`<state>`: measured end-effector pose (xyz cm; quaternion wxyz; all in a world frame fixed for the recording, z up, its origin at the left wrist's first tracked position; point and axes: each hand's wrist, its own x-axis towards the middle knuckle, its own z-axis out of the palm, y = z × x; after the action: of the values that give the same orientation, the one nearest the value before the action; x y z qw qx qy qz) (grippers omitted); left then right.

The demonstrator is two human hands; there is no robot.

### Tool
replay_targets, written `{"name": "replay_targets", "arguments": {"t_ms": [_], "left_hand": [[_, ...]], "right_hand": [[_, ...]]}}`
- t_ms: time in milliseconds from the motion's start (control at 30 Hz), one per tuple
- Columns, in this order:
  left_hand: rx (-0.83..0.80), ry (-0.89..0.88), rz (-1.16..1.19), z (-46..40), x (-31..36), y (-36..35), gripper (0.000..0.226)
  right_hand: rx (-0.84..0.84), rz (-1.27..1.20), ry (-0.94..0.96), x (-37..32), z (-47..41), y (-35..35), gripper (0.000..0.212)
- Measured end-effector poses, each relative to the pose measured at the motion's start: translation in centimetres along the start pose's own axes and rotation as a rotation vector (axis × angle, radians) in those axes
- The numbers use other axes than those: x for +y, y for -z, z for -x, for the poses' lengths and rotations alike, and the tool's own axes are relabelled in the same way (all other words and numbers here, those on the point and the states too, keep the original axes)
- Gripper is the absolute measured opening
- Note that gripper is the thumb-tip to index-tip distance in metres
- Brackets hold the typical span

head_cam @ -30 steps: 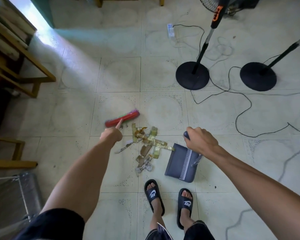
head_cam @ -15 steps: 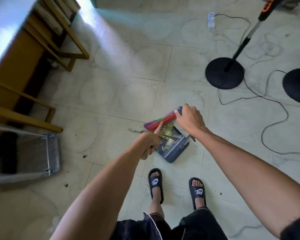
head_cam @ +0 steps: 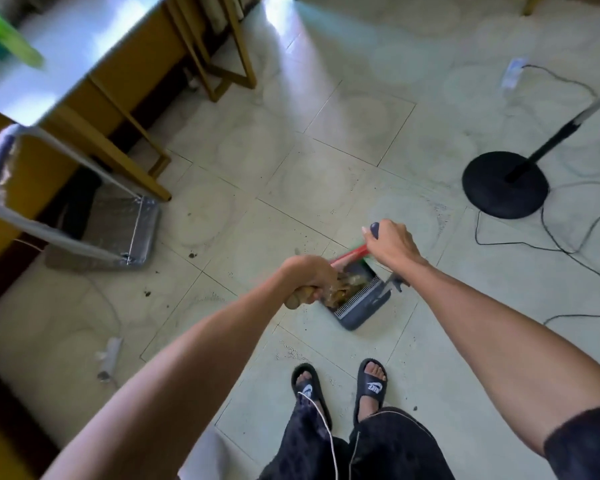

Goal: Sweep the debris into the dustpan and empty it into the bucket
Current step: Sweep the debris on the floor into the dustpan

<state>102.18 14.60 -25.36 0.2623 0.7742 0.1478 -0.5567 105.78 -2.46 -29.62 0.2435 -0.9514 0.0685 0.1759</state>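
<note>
My left hand (head_cam: 307,275) is closed around the wooden handle of the broom, whose red head (head_cam: 349,255) lies across the far side of the dustpan. The dark grey dustpan (head_cam: 362,306) sits just in front of my feet, with brownish-yellow debris (head_cam: 343,289) piled inside it. My right hand (head_cam: 390,244) grips the blue-tipped dustpan handle, which rises above the pan. No bucket shows in view.
A folded metal hand cart (head_cam: 118,233) leans by a wooden table (head_cam: 94,57) at left. A black fan base (head_cam: 504,183) with trailing cables stands at right. A white power strip (head_cam: 108,355) lies on the tiled floor at left. Small dark specks (head_cam: 192,253) dot the tiles.
The scattered debris was swept by the broom into the dustpan. The view has since swung left and back, bringing the hand cart and table closer; both hands keep their grips.
</note>
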Motion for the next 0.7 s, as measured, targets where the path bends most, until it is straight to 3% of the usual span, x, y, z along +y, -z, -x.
{"name": "replay_targets", "arguments": {"t_ms": [233,400,500,600,700], "left_hand": [[0.210,0.013,0.047,0.5,-4.5,4.9,0.041],[0.322,0.055,0.076,-0.3,-9.7,4.1,0.021],[0.376,0.126,0.023,-2.0,-12.2,2.4,0.023],[0.357,0.153,-0.002,-4.1,-12.9,-1.7,0.042],[0.229,0.194,0.027,-5.3,-12.3,-5.1,0.053]], "right_hand": [[-0.084,0.139,0.167,0.2,3.5,-0.3,0.029],[-0.143,0.158,0.215,0.2,5.1,-1.4,0.035],[-0.122,0.128,0.214,0.6,5.2,-2.3,0.030],[-0.075,0.109,0.202,0.8,4.8,-3.1,0.031],[-0.048,0.094,0.229,0.3,4.5,-4.1,0.029]]}}
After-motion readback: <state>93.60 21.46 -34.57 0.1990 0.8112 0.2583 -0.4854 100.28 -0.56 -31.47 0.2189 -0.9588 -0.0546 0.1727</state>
